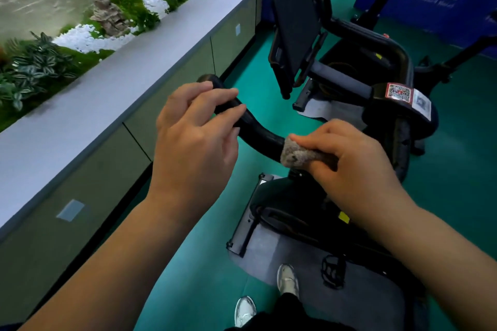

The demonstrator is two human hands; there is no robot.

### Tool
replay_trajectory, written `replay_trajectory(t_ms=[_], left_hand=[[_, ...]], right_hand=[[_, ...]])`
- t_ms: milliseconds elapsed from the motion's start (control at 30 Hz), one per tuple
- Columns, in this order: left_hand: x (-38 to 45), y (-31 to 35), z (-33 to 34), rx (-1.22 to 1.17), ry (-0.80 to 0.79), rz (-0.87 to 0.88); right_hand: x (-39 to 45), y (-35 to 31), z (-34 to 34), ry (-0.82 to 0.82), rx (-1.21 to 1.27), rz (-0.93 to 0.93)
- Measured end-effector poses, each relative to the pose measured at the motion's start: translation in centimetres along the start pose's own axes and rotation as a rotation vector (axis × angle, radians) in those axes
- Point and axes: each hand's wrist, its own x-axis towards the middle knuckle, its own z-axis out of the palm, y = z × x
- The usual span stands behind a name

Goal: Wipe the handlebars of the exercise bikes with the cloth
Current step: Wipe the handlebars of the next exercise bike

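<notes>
Your right hand (347, 161) is curled round a bunched grey cloth (297, 156), pinching it down on the black handlebar (258, 134) near the middle of the bike. The fuzzy wad pokes out past your thumb and index finger. Your left hand (195, 137) hovers over the handlebar's left arm, fingers loosely bent and spread, gripping nothing; whether the fingertips touch the bar is unclear. The bar curves smooth and matte beneath them, its rounded end just beyond your left fingers. Past your right knuckles sits a QR sticker (399, 92). Below lies a teal floor (209, 263); left of your left hand runs a grey ledge (88, 105) edging ferns and white pebbles.
</notes>
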Motion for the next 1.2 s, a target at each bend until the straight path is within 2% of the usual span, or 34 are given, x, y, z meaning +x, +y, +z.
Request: replay_trajectory(t_ms=[167,400,500,667,833,967,1067,1200], left_hand=[[0.0,0.3,0.0,0.000,0.005,-0.019],[-0.1,1.4,0.2,0.010,0.003,-0.060],[0.0,2.3,0.7,-0.001,0.013,-0.093],[0.0,3.5,1.6,0.018,0.014,-0.147],[0.1,4.0,1.7,0.032,0.032,-0.199],[0.2,4.1,1.9,0.029,0.046,-0.221],[0.2,4.2,1.9,0.040,0.044,-0.229],[0.2,4.0,1.4,0.052,0.003,-0.205]], right_hand=[[1.6,-0.9,1.6,0.063,0.002,-0.013],[1.6,0.3,0.6,-0.042,0.106,-0.038],[0.4,1.9,-0.8,-0.043,0.140,0.029],[1.7,1.4,0.2,-0.048,0.171,0.035],[2.7,1.7,-0.8,-0.215,0.257,0.094],[1.9,2.7,-2.8,-0.322,0.360,0.229],[3.6,2.0,-1.7,-0.376,0.470,0.297],[6.6,1.0,0.9,-0.430,0.445,0.306]])
